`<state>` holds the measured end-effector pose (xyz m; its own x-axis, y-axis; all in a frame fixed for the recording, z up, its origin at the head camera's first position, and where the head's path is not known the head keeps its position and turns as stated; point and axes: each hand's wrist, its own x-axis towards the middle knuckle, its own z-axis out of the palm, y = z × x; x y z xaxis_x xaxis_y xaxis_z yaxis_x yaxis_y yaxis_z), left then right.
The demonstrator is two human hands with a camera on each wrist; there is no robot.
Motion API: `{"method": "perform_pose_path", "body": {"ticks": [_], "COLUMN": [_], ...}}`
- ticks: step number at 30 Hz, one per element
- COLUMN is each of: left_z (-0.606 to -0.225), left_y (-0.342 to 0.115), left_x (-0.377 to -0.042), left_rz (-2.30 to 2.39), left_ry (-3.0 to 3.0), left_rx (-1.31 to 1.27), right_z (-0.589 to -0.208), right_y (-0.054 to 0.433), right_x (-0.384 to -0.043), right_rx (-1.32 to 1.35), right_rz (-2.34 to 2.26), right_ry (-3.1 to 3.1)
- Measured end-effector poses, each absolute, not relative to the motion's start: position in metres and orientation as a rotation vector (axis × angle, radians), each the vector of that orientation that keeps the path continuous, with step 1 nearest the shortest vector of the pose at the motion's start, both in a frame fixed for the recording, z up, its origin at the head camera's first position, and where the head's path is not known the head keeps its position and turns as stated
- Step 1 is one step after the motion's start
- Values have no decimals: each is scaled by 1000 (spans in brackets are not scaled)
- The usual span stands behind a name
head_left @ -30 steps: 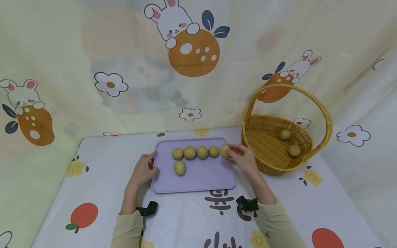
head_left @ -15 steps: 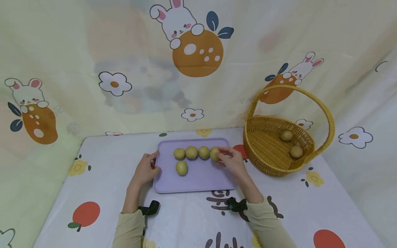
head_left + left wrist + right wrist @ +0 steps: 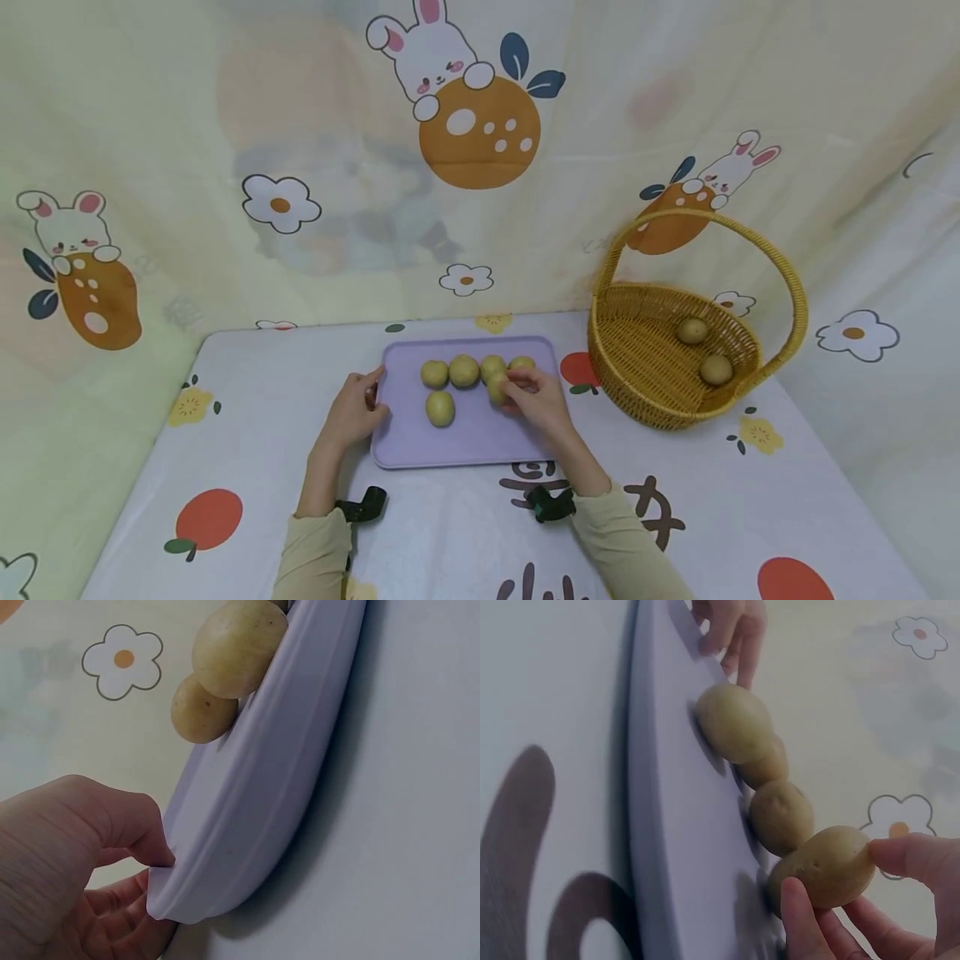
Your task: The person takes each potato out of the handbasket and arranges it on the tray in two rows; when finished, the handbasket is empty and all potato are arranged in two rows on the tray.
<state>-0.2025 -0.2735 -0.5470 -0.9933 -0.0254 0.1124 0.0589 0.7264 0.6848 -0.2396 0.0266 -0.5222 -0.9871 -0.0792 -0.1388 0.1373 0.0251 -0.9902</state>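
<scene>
My left hand (image 3: 354, 408) grips the left rim of a lilac tray (image 3: 468, 446); in the left wrist view its thumb lies over the rim and the fingers curl underneath. With thumb and fingertips, my right hand (image 3: 543, 406) pinches a potato (image 3: 832, 862) above the tray's right half, just in front of a back row. That row holds several potatoes (image 3: 464, 371) side by side, its right end partly covered by the right hand. One more potato (image 3: 440, 408) sits alone in front of the row's left end.
A yellow wicker basket (image 3: 637, 387) with a tall handle stands right of the tray, two potatoes (image 3: 716, 369) inside. A printed cloth (image 3: 262, 450) covers the table, and a patterned curtain (image 3: 352, 275) hangs behind it.
The right hand has carried its potato leftward from the tray's right edge, past the row's end, and toward the front. The left hand keeps its hold on the rim.
</scene>
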Motion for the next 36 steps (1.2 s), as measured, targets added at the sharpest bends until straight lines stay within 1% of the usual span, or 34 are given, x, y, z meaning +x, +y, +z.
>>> {"method": "perform_pose_path", "body": {"ticks": [19, 25, 27, 36], "left_z": [-545, -545, -546, -547], "left_y": [-273, -274, -273, -273], "left_x": [-202, -202, -202, -202], "left_rz": [-1141, -1134, -1130, -1129], "left_ry": [-2817, -2811, -2811, -2802], "left_rx": [-12, -24, -24, -20], "right_z": [-526, -531, -528, -536], "right_y": [-1, -7, -9, -16], "right_x": [-224, -223, -221, -219], "right_rx": [-10, 9, -8, -94], "right_rz": [-2050, -2068, -2053, -1952], "right_ry": [2158, 2149, 2165, 2382]}}
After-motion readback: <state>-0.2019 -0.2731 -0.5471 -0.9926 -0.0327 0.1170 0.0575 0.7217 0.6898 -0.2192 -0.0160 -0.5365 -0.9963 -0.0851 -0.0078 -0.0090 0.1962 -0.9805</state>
